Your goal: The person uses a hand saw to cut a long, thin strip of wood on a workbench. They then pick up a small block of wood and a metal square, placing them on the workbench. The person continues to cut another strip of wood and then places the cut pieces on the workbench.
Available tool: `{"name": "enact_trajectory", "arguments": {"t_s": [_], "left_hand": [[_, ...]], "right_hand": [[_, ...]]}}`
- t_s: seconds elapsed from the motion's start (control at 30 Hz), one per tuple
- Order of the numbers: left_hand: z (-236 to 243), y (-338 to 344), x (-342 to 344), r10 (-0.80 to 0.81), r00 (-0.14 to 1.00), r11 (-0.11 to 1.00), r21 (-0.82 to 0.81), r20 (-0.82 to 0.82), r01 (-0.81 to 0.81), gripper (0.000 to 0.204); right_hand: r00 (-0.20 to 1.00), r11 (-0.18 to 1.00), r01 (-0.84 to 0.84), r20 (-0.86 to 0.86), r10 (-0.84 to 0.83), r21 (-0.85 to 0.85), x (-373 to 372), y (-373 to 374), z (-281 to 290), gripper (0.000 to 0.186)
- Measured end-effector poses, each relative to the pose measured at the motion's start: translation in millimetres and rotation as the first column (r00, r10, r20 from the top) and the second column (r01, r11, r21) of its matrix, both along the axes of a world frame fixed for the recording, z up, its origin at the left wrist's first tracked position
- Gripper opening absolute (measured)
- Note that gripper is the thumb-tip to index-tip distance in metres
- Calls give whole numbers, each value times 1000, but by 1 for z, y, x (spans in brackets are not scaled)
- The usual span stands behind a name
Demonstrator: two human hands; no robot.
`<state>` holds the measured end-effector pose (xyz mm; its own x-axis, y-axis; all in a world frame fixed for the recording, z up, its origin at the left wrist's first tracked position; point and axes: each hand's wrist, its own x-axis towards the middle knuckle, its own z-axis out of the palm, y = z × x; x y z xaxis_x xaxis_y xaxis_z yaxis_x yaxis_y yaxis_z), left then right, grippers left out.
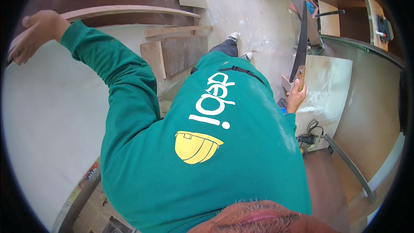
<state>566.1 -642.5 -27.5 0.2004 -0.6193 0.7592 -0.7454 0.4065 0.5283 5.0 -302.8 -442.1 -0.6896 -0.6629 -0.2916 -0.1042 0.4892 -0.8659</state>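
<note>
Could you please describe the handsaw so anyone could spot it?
From the big green sweatshirt in the middle, go right to the right hand. It grips the handsaw, tip upward in the picture. A long, dark, tapering blade and brown handle set it apart from the corded tool below.

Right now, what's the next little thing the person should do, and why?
Maybe rest the left hand on the long wooden edge beside it, to feel steadier. That hand is open and seems to hold nothing. The right hand already grips the saw by its wooden handle, away on the person's other side.
</note>
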Motion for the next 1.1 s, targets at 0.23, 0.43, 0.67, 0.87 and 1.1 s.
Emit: {"name": "enact_trajectory", "arguments": {"t_s": [0.23,0.43,0.67,0.87,1.1], "left_hand": [[-7,-35,8,40,990,995,90,138,-53,40],[-5,-57,10,69,950,991,87,305,-99,45],[-12,-84,-35,95,569,985,-160,817,65,50],[-160,-127,-38,-591,-168,646,338,789,-685,76],[-203,-130,45,-763,-84,502,507,641,-701,55]], "right_hand": [[982,992,83,160,-98,93,18,25,1,33],[987,981,71,130,-95,182,39,30,25,25],[991,964,22,119,-55,265,58,33,52,32],[980,976,76,165,-110,202,68,39,25,40],[965,966,173,165,-206,193,98,42,19,38]]}}
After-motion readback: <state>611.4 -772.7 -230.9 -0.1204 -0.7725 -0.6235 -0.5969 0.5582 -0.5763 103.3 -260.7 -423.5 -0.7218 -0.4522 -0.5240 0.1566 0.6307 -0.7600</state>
